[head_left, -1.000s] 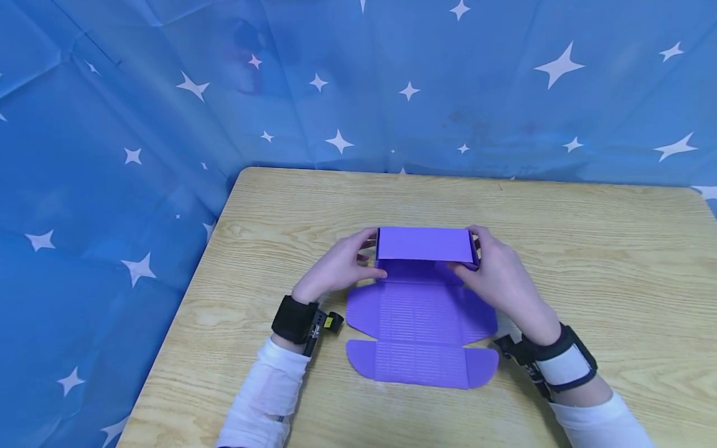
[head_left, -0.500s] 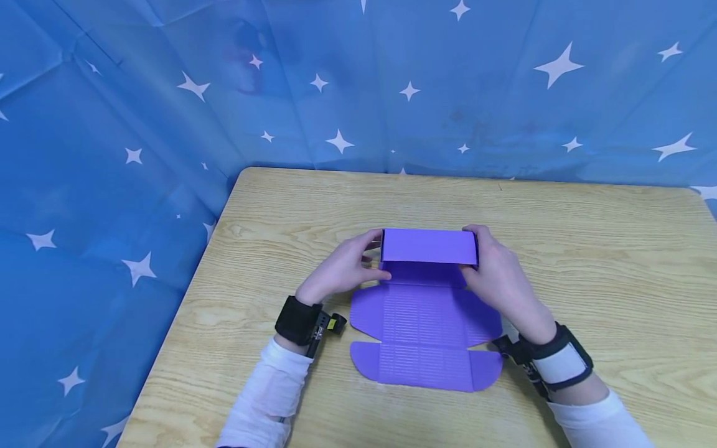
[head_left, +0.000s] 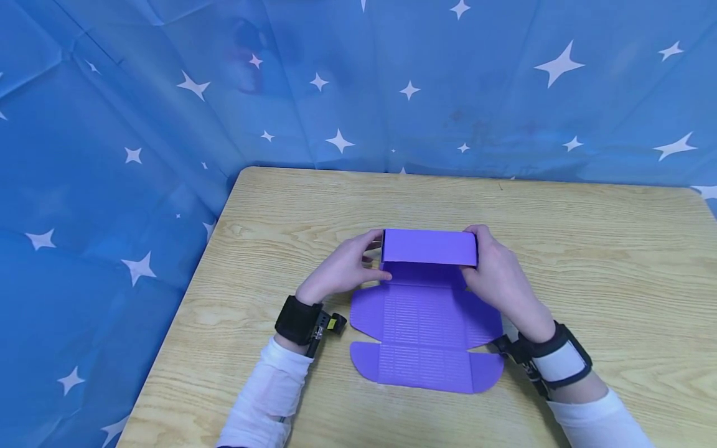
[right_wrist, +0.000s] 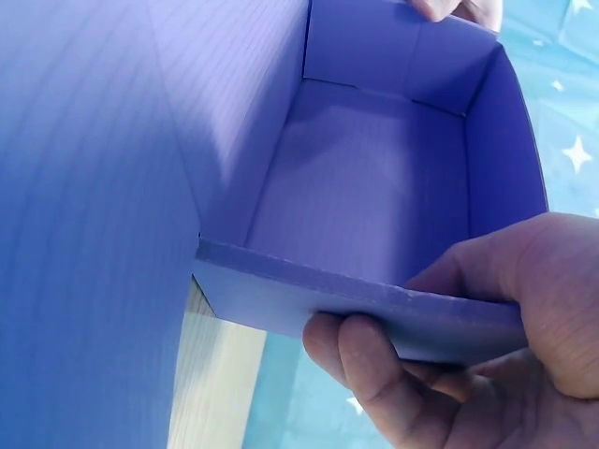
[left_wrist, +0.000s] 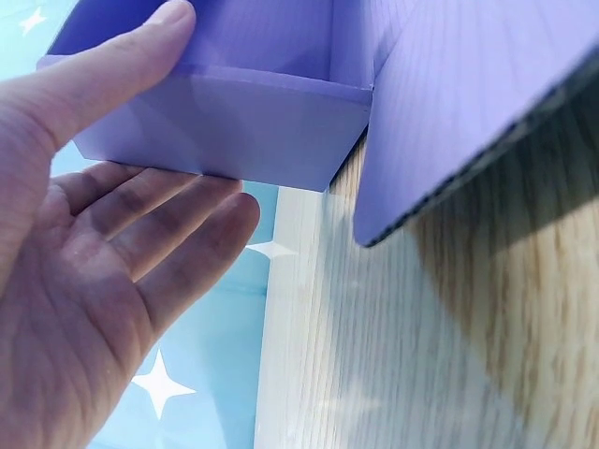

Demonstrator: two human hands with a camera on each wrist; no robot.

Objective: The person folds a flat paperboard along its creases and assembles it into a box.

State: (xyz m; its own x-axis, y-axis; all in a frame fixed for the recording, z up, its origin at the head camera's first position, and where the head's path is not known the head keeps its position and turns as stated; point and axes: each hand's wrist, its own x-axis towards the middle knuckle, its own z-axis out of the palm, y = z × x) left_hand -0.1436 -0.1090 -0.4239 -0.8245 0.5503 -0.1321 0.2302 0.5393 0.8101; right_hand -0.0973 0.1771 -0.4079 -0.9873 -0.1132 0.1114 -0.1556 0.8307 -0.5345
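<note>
A purple cardboard box (head_left: 429, 247) stands on its side, its open front facing me and its unfolded lid (head_left: 422, 317) lying towards me with side flaps spread. My left hand (head_left: 342, 264) holds the box's left end, thumb at the rim; in the left wrist view its fingers (left_wrist: 201, 229) reach along the outside of the end wall (left_wrist: 225, 126). At the other end my right hand (head_left: 504, 274) grips the wall. The right wrist view shows that thumb inside the box (right_wrist: 374, 168) and the fingers (right_wrist: 370, 369) outside.
The box is on a light wood-grain table (head_left: 605, 267). Blue cloth (head_left: 358, 74) with white stars hangs behind the table and along its left side. Wrist cameras on black straps (head_left: 297, 319) sit close to the lid flaps.
Both hands and the box have shifted slightly to the right since a second ago. The right thumb now shows less inside the opening. Over the last half second almost nothing has moved.
</note>
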